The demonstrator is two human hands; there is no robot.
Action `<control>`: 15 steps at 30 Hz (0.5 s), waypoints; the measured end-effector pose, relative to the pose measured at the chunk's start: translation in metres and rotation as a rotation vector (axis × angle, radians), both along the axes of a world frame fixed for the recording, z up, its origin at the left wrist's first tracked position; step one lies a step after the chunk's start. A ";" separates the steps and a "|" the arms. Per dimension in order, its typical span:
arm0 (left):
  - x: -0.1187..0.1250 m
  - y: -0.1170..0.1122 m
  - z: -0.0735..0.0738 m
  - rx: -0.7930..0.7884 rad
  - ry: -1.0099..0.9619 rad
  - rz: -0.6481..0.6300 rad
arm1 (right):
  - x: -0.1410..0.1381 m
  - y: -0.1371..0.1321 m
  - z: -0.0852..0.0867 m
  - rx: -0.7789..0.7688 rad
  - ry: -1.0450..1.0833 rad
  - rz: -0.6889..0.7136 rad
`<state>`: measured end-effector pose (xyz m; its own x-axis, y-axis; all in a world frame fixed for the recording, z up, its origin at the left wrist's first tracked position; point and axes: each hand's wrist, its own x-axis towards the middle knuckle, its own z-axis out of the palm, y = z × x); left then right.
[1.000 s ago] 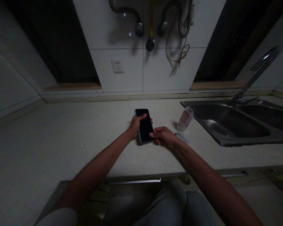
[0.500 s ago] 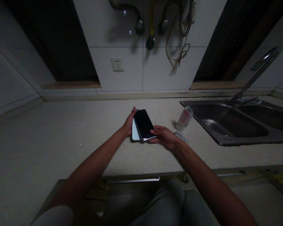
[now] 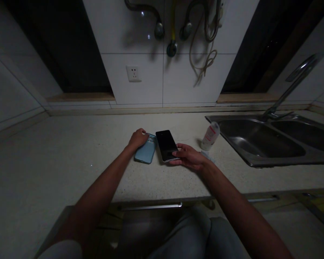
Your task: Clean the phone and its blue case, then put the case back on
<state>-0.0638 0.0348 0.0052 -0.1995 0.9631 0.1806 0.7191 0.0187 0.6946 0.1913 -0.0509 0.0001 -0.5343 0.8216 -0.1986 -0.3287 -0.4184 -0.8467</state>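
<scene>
A black-screened smartphone (image 3: 166,144) is gripped at its lower right corner by my right hand (image 3: 188,156), thumb on the glass and fingers beneath. To its left is a light blue phone case (image 3: 145,151), its inside facing up and its camera cutout near the top. My left hand (image 3: 138,138) is closed on the case's upper left edge. Case and phone are apart, with a narrow gap between them. Whether the case rests fully on the counter I cannot tell.
A clear bottle with red print (image 3: 210,136) stands on the pale countertop (image 3: 70,154), right of my right hand. Beside its base lies a small pale wrapper-like piece (image 3: 207,155). Farther right is a double steel sink (image 3: 248,160) with a faucet (image 3: 282,97). A wall socket (image 3: 133,73) is behind.
My left hand has moved left with the blue case, which lay under the phone before and is now separate from it. My right hand still holds the phone, nearly in place.
</scene>
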 end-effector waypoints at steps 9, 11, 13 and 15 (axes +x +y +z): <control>0.001 -0.013 0.008 -0.207 0.573 -0.054 | 0.004 0.001 -0.004 0.002 0.019 0.007; 0.001 -0.016 0.008 -0.187 0.594 -0.065 | 0.003 0.001 -0.004 -0.008 0.011 0.011; 0.002 -0.018 0.009 -0.138 0.597 -0.064 | 0.003 0.000 -0.004 -0.019 -0.001 0.014; 0.004 -0.020 0.010 -0.053 0.579 -0.068 | 0.002 0.000 -0.004 -0.031 -0.016 0.011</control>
<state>-0.0598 0.0150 0.0152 -0.0206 0.9810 0.1931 0.9821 -0.0163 0.1876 0.1937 -0.0508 -0.0043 -0.5398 0.8089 -0.2328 -0.3105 -0.4484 -0.8382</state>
